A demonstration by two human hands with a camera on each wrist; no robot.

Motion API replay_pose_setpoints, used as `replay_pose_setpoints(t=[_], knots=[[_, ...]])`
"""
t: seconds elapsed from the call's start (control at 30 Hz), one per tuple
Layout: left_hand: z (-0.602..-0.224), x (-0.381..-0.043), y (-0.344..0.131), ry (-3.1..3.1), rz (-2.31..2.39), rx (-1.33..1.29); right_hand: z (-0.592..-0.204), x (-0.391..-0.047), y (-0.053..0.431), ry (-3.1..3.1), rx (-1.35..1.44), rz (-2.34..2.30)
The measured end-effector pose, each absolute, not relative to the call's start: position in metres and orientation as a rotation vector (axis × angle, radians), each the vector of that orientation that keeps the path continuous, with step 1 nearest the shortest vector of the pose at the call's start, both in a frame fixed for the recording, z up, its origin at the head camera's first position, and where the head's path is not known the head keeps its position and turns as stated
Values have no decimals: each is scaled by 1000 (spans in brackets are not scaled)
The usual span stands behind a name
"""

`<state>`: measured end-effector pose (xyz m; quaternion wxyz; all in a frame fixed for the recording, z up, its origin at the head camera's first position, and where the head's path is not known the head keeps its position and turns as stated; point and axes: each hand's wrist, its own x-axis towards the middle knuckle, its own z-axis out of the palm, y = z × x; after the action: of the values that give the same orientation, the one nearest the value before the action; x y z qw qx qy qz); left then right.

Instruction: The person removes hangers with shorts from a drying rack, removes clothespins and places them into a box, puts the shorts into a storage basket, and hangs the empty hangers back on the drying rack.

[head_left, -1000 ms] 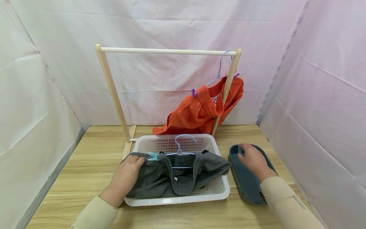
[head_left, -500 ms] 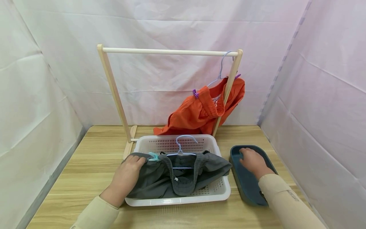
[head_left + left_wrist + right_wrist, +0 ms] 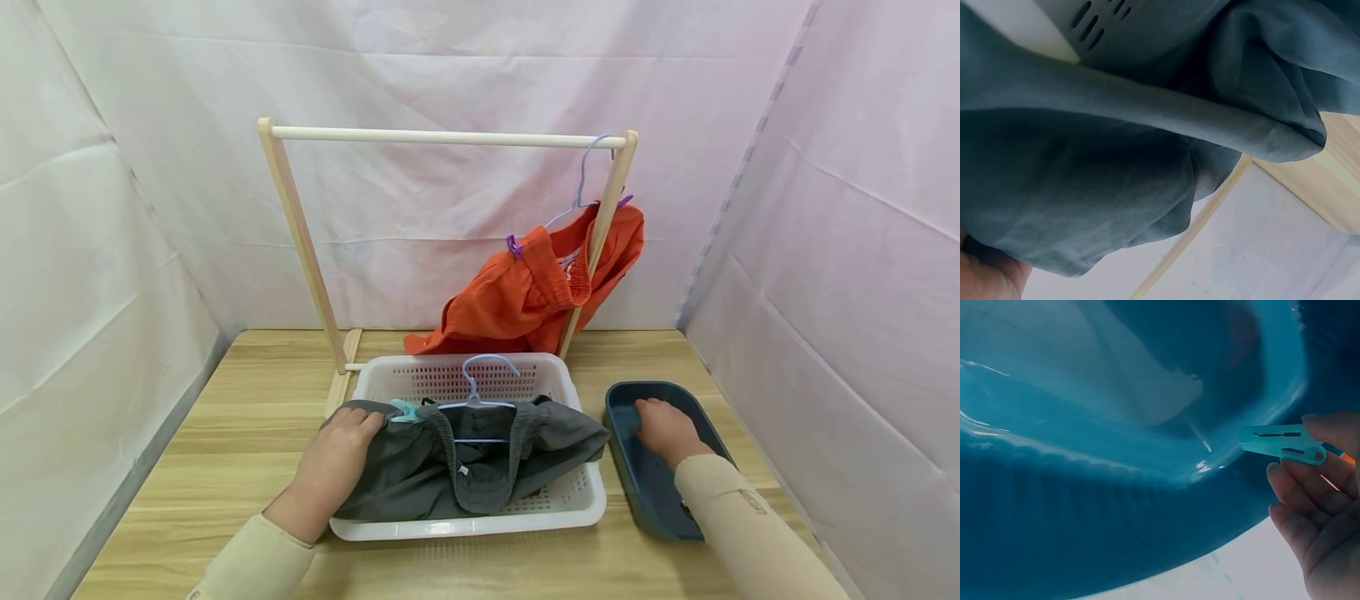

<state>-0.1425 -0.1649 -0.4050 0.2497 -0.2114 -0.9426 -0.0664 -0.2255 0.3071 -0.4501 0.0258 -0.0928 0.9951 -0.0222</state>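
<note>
Dark grey pants (image 3: 405, 483) with an elastic waistband lie across a white basket (image 3: 465, 527). A light blue hanger (image 3: 474, 392) sits in their waist, and a teal clip (image 3: 405, 410) is on the waistband's left part. My left hand (image 3: 339, 450) grips the pants by their left end; most of its fingers are hidden in the left wrist view. Inside a dark blue tray (image 3: 652, 492), my right hand (image 3: 666, 429) pinches another teal clip (image 3: 1282, 442) between thumb and fingers. That clip shows only in the right wrist view, close to the tray's wall.
Behind the basket stands a wooden rack (image 3: 303, 242) with a white rail (image 3: 450, 137). Orange pants (image 3: 517, 287) hang on its right side from a blue hanger (image 3: 582, 179), with purple clips (image 3: 514, 246). White cloth walls surround the wooden table (image 3: 225, 467).
My right hand has drawn back slightly from the far wall of the tray, and its fingers look more curled in. The left hand keeps its place on the grey pants.
</note>
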Motion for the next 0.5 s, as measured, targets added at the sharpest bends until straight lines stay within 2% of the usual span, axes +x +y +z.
replay_pose_setpoints(t=[0.5], knots=[[-405,-143,-164,-2556,-195,-574,-466,-235,313,3028,-266,-21]])
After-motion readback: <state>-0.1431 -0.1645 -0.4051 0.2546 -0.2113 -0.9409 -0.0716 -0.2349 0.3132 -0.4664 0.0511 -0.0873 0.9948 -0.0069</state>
